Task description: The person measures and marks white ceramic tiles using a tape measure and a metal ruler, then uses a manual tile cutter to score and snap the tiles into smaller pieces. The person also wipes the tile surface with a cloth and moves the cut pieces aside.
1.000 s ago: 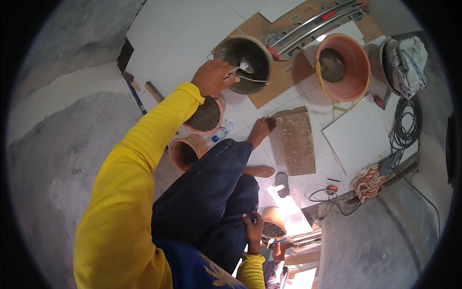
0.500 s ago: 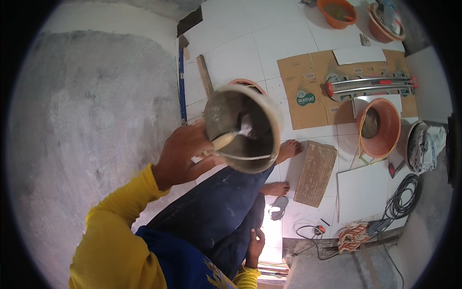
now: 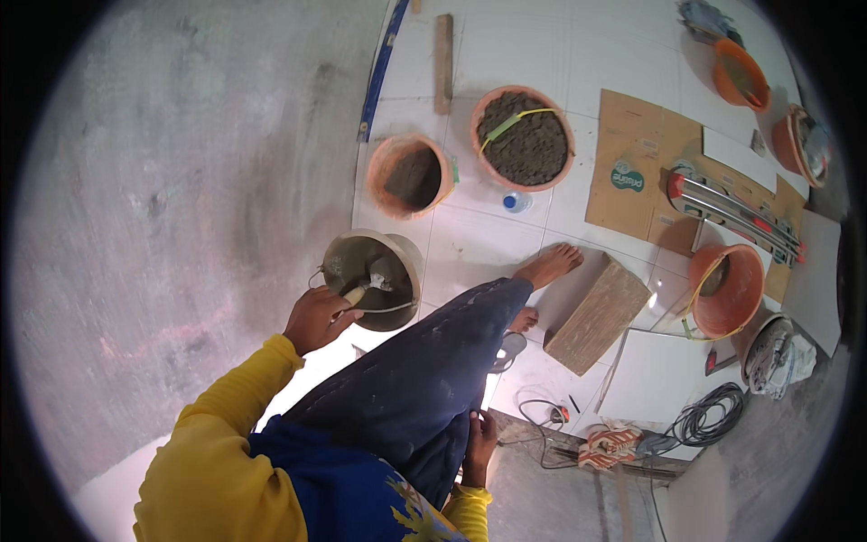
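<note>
Grey bucket (image 3: 352, 255) has dropped lower since the earlier frame, now nine o'clock of centre, beside the blotchy plaster wall (image 3: 217, 217). Left hand (image 3: 314, 320) closed round its thin wire handle; wooden-handled tool (image 3: 356, 295) inside. Right hand (image 3: 481, 437), half past five, on dark trousers (image 3: 406, 379); cannot tell if gripping. Two o'clock: cardboard (image 3: 664, 185), green printed label (image 3: 627, 176). One o'clock: crumbly mortar (image 3: 526, 149), round orange tub (image 3: 477, 144).

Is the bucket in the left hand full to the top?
Not full: the grey bucket held by the left hand shows bare inner wall below its rim, around a trowel. How much it holds isn't clear.
</note>
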Tool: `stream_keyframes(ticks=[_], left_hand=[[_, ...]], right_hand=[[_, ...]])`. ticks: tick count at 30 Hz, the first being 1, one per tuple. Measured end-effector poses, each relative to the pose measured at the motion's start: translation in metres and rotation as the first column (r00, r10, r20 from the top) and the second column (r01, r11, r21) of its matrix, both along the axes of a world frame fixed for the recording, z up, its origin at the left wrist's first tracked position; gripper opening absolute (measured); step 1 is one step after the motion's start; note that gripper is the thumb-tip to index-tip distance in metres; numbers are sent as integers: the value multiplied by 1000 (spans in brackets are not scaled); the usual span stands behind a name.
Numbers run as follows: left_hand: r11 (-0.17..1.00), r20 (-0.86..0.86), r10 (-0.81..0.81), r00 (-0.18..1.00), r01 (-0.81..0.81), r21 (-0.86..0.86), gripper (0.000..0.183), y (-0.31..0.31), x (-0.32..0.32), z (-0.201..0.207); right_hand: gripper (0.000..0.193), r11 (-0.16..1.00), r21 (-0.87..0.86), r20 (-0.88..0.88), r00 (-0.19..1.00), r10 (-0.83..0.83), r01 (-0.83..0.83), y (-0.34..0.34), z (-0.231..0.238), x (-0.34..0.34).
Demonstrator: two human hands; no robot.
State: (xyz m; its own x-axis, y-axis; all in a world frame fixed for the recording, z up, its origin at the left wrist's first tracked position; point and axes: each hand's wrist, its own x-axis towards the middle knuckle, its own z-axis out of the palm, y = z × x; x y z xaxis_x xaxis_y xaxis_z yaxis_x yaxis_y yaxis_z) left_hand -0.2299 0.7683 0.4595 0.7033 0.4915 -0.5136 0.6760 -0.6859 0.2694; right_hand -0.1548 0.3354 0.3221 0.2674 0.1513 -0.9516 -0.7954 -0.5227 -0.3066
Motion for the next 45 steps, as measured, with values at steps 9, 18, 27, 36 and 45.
stream_keyframes(ticks=[9,18,27,36,45], left_hand=[[953,-359,89,929,-184,-241,27,2,-97,-142],[945,-606,29,795,-220,-244,50,-12,-65,-255],[853,-423,6,906,-226,-471,41,-1,-100,-365],[879,-430,28,903,-227,-420,46,44,-15,-361],[804,-300,78,951,-238,-546,46,7,211,-297]], right_hand=[[54,986,-4,0,986,169,-169,-27,-15,0],[56,978,-137,17,986,164,-160,-19,-16,10],[52,994,-71,31,996,86,-83,-37,-24,-19],[65,996,-90,20,1000,-20,21,4,-22,-11],[57,850,-218,36,874,-485,480,-21,-45,-7]])
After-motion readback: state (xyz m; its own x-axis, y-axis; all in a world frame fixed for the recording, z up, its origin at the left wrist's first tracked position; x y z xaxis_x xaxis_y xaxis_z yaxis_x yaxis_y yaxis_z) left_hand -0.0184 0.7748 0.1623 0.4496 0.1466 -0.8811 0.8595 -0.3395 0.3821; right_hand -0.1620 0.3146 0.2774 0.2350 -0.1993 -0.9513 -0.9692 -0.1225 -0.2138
